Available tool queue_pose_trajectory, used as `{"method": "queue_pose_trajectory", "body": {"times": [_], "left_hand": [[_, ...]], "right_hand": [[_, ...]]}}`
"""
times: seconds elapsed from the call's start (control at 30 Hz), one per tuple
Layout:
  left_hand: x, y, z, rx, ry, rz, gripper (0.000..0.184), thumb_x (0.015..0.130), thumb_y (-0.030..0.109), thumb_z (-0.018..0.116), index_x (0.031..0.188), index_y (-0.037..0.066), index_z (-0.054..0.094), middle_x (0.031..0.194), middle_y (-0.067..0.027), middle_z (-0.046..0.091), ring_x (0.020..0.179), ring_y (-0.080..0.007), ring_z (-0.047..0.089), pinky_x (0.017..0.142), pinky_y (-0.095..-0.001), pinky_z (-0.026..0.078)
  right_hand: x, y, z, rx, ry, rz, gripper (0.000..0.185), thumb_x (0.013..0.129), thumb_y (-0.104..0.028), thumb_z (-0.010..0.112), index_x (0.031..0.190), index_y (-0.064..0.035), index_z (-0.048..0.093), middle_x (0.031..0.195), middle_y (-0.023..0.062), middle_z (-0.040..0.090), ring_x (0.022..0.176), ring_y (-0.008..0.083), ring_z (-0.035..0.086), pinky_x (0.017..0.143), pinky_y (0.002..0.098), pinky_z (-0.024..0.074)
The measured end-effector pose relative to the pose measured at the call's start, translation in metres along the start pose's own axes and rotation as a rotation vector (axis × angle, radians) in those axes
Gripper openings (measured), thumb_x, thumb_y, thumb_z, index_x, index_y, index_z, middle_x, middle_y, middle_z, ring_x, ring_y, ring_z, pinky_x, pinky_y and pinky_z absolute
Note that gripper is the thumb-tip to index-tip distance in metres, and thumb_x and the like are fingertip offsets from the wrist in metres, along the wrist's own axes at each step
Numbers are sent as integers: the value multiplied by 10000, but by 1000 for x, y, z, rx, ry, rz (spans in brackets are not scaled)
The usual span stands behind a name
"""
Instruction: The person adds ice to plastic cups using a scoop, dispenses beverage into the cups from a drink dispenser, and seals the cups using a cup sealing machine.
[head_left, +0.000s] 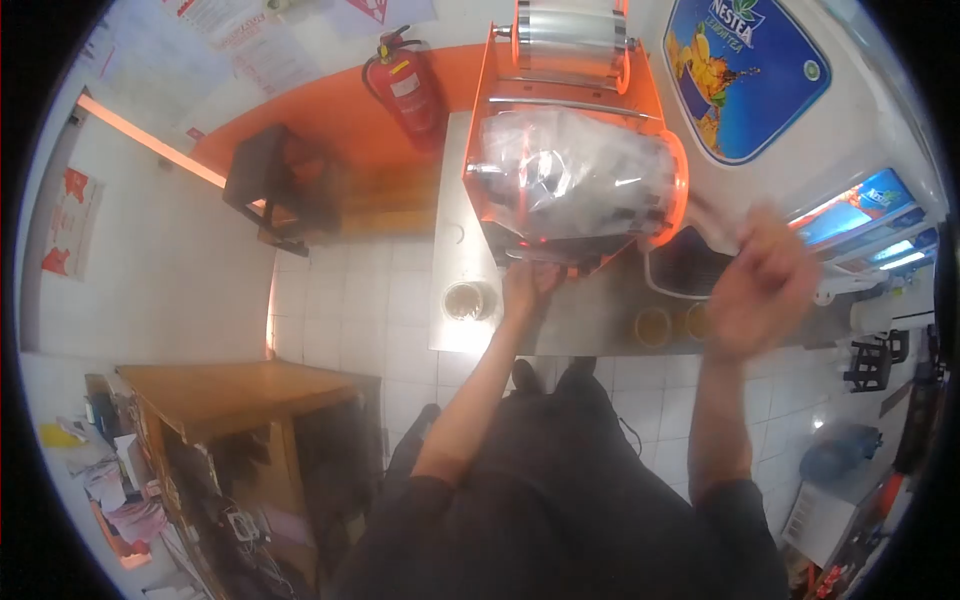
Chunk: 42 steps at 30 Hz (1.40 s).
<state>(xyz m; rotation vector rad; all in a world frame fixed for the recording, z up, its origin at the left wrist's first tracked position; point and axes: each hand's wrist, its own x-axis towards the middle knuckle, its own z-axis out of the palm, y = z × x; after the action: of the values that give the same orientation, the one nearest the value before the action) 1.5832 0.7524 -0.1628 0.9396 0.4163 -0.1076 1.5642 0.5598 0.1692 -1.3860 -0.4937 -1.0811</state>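
An orange cup sealing machine (482, 190) stands on the counter before me, with a clear plastic cover (575, 165) over its middle. My left hand (532, 287) is at the machine's lower front edge, its fingers curled in under it; what they grip is hidden. At the right side, my right hand (768, 285) is smeared by motion, its fingers bent round the end of a blurred lever (712, 218). A clear cup (466, 300) stands on the counter left of my left hand. Two more cups, one of them (653, 326), stand between my hands near the front edge.
The metal counter (590, 335) ends just before my body. A film roll (570, 30) sits atop the machine. A dark tray (685, 262) lies right of it. A fire extinguisher (408, 92), dark stool (262, 185) and wooden cabinet (250, 385) are to the left; a drinks dispenser (840, 215) is right.
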Motion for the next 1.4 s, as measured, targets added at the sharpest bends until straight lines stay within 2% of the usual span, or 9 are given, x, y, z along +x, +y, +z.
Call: {"method": "queue_pose_trajectory", "body": {"times": [0.1,0.23,0.47,0.77,0.87,1.0,1.13,1.23,1.4], "left_hand": [[1,-1,-1,-1,-59,14,465,1083,401,461,1182,-49,522,1110,-209,673,1048,-292,706,911,-375,588],[4,-6,0,15,-50,-7,473,1091,397,438,1199,-58,504,1126,-211,655,1071,-305,696,921,-384,585],[0,5,6,-48,-43,-86,472,1093,415,413,1221,-34,486,1174,-206,613,1129,-302,662,971,-389,555],[3,9,-8,-56,-95,-136,493,1082,427,438,1237,-35,518,1215,-196,615,1158,-302,635,1013,-400,528],[4,11,-8,-41,-108,-153,477,1091,415,422,1244,-27,513,1210,-197,616,1156,-302,637,998,-401,532],[6,9,-4,-16,-86,-164,445,1101,410,392,1232,-4,490,1199,-196,620,1139,-299,648,971,-405,540],[5,7,-4,-1,-109,-112,441,1099,427,387,1223,14,479,1187,-192,622,1124,-293,651,971,-411,540],[2,9,-1,31,-112,-102,444,1098,435,386,1223,19,483,1178,-189,622,1111,-287,652,971,-411,537],[8,3,-6,-14,-122,-110,440,1091,445,411,1245,40,487,1160,-154,632,1088,-260,659,964,-390,536]], "right_hand": [[-109,-11,-54,-222,-255,-63,415,1079,-350,391,782,-67,461,825,128,616,851,329,644,874,518,486],[-134,-26,-68,-295,-227,50,244,1011,-210,453,840,-54,529,924,169,683,1008,384,679,1024,577,449],[-127,-26,-63,-200,-251,14,63,870,-56,546,918,-21,566,1014,194,687,1066,399,662,1039,584,442],[-130,-28,-64,-236,-308,60,160,796,-70,617,945,-39,567,1077,204,668,1138,398,624,1072,576,418],[-131,-23,-64,-232,-340,22,137,850,-36,512,986,-35,523,1139,200,632,1201,416,585,1117,589,371],[-129,-12,-55,-287,-273,-90,278,812,10,616,1056,-46,494,1070,162,629,1130,370,614,1046,559,436],[-75,-7,-28,-316,-176,-203,320,868,44,626,1121,-40,449,1019,111,580,974,270,597,919,437,481],[4,17,3,-297,-61,-29,292,934,29,617,1190,-11,481,1046,74,552,896,143,518,818,291,448],[125,55,52,-392,-194,95,451,943,-122,639,1340,25,483,1278,179,557,1144,230,568,1012,357,428]]}}
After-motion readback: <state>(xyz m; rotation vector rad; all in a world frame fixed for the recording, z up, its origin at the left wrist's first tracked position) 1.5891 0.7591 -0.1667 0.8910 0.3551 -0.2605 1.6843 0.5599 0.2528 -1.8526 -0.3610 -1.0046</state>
